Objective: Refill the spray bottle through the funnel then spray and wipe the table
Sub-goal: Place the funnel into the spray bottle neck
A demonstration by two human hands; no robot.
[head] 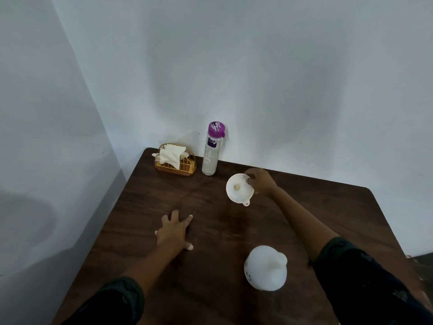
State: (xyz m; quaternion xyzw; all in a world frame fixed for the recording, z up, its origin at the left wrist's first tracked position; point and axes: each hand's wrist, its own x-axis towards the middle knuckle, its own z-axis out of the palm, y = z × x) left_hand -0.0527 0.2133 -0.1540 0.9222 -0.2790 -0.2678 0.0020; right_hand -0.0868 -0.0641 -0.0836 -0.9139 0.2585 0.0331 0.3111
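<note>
The right hand (pixel 260 181) reaches across the far middle of the dark wooden tabletop (pixel 145 195) and pinches the right rim of a white funnel (pixel 238 189). The funnel's wide mouth faces up toward the camera. Its spout shows only as a pale spot at the centre, and a small tab juts from the near edge. The fingertips are partly hidden behind the rim, and I cannot tell whether the funnel rests on the wood or is held just above it.

The left hand (pixel 175 231) lies flat on the tabletop with its fingers spread, holding nothing, well apart from the funnel.

Near the front edge stands a white bottle (pixel 266 269), seen from almost straight above. Its body is foreshortened and its neck, on the upper right, is blurred, so the kind of top is unclear.

At the back, against the wall (pixel 257 78), a clear bottle (pixel 210 158) with a purple cap (pixel 217 129) stands upright. Its label is too soft to read. Just to its left sits a gold wire holder (pixel 185 167) stuffed with crumpled white cloth (pixel 170 154).

Dark sleeves (pixel 365 277) are cut off by the bottom of the picture, as are the tabletop's near corners.
</note>
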